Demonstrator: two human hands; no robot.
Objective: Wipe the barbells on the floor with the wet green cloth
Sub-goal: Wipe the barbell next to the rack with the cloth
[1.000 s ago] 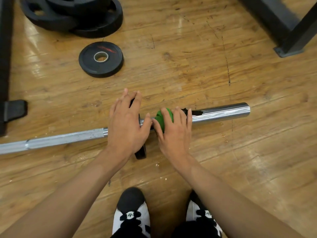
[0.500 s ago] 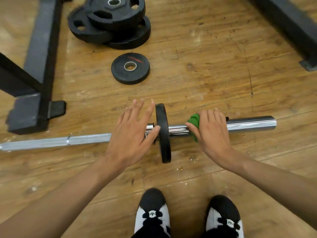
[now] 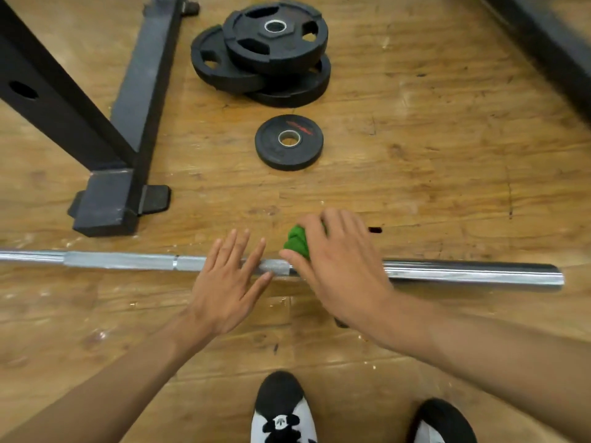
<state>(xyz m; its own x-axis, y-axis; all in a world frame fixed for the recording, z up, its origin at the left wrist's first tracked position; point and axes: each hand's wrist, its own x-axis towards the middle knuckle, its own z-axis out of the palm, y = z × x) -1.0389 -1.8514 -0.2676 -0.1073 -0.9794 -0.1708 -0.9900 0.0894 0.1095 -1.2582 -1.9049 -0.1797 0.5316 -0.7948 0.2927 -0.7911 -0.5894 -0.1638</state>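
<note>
A long silver steel barbell (image 3: 121, 261) lies flat on the worn wooden plank floor (image 3: 431, 161). Its long axis runs left to right across the view, dipping slightly toward the right. The thick polished sleeve end points right, and the thinner knurled shaft runs out past the left edge.

The left hand (image 3: 230, 282) rests palm down on the shaft, fingers straight and spread apart, gripping nothing. Just right of it, the right hand (image 3: 339, 266) covers the bar where shaft meets sleeve. Its thumb and fingers are curled round a bunched wet green cloth (image 3: 297, 243), which sits right against the bar's far edge.

Beyond the bar a small black rubber weight plate with red lettering (image 3: 289, 142) lies flat, and farther off a stack of larger black plates (image 3: 265, 52). A black steel rack base (image 3: 128, 123) stands to the left. Two black-and-white shoes (image 3: 281, 410) show at the bottom
</note>
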